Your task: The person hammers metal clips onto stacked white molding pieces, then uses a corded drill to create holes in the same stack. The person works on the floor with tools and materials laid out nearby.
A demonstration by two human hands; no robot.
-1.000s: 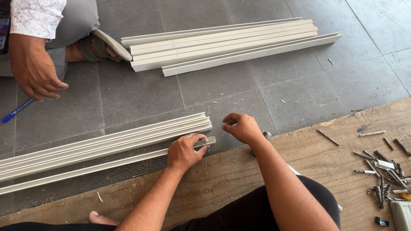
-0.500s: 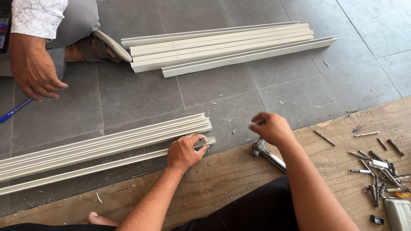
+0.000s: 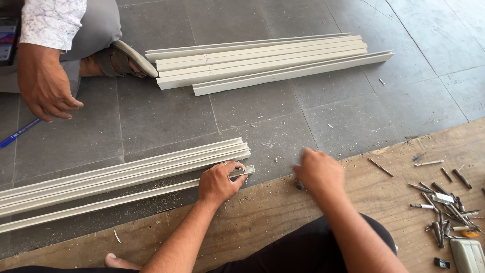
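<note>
— Two hands at work, nearest first: where do they sit against the front strip?
— The left hand [image 3: 218,181] stays clamped on the end of the front strip [image 3: 101,205], pinning it to the floor beside the plywood board [image 3: 283,202]. The right hand [image 3: 317,171] has swung back toward that end from where it hovered half a second ago, fingers curled; blurred, so whether it grips anything I cannot tell.
— And the metal tool it was over?
— Now hidden under the right hand, a dark bit showing.
— Beyond the strip?
— Its bundle of strips [image 3: 126,169] just behind, a second stack [image 3: 262,58] well past, another person's hand [image 3: 45,86] unmoved.
</note>
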